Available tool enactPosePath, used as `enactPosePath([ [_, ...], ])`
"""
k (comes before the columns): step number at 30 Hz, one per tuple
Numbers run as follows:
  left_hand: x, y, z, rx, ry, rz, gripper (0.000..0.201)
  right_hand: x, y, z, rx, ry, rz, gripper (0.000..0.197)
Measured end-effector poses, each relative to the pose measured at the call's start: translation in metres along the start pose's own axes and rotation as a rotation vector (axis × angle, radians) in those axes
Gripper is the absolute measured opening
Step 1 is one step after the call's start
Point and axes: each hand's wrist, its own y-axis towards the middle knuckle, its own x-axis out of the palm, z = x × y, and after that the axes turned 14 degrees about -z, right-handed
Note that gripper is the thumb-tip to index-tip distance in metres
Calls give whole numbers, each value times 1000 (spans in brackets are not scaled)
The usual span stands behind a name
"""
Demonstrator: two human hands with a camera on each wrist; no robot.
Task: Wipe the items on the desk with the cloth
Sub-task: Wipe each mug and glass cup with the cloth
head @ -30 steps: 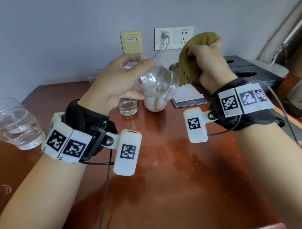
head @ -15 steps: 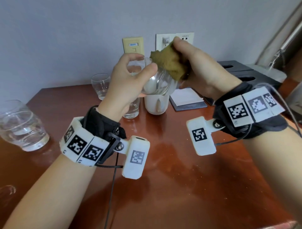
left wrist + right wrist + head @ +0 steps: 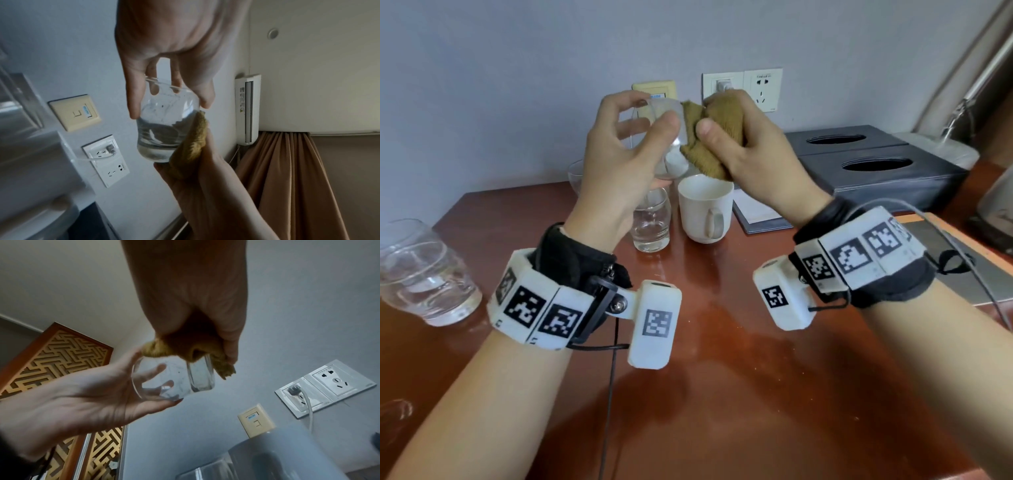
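Note:
My left hand [image 3: 626, 144] holds a clear drinking glass [image 3: 669, 137] up in the air above the desk, fingers and thumb curled round its wall near the rim. In the left wrist view the glass [image 3: 166, 120] points its thick base away from the palm. My right hand [image 3: 736, 137] clutches a bunched mustard-yellow cloth [image 3: 709, 137] and presses it against the base end of the glass. From the right wrist the cloth [image 3: 180, 352] covers the glass [image 3: 174, 379] at its base, and the left hand [image 3: 98, 395] shows through the clear wall.
On the red-brown desk [image 3: 722, 359] below the hands stand a white mug [image 3: 705, 209] and a small glass [image 3: 650, 222]. A large glass [image 3: 424, 274] stands at the left edge, a dark tissue box [image 3: 876, 164] at the back right. Wall sockets [image 3: 743, 90] are behind.
Both hands have risen slightly with the glass. The right hand has shifted the cloth down from the top of the glass onto its base end.

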Motion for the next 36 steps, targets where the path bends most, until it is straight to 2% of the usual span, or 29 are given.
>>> enactPosePath([
  [2,2,0,-3,-27,-2,-41,23,-2,13,-2,22,15,59,15],
  [4,7,-1,-6,-65,-22,-66,18,-7,26,-3,88,18,84,20],
  [6,11,0,-7,-112,-60,-55,17,-12,30,-8,163,-68,35,20],
  [8,12,1,-7,-173,-122,-24,18,-12,25,-9,166,-157,-36,21],
  [11,8,4,-10,-223,-193,31,32,-2,9,-7,103,-173,-182,39],
  [13,6,5,-11,-243,-214,43,35,3,3,-7,113,-234,-210,48],
  [20,12,4,-9,-374,-374,39,38,3,33,-15,114,-267,-54,24],
  [21,11,5,-10,-384,-396,51,40,5,32,-12,130,-267,-68,27],
  [23,7,6,-11,-389,-440,52,36,10,22,-9,123,-285,-165,46],
  [25,3,6,-8,-379,-460,57,31,16,11,-8,35,-335,-252,67],
  [26,1,7,-7,-368,-454,66,31,17,9,-9,4,-337,-249,70],
  [27,0,7,-5,-358,-439,74,35,16,11,-10,2,-319,-215,68],
  [29,3,4,-3,-349,-395,70,41,9,24,-14,65,-233,-107,51],
  [32,11,-2,1,-311,-337,14,31,-7,40,-20,153,-78,8,29],
  [36,12,-4,5,-271,-326,17,25,-9,32,-24,102,-135,-22,33],
])
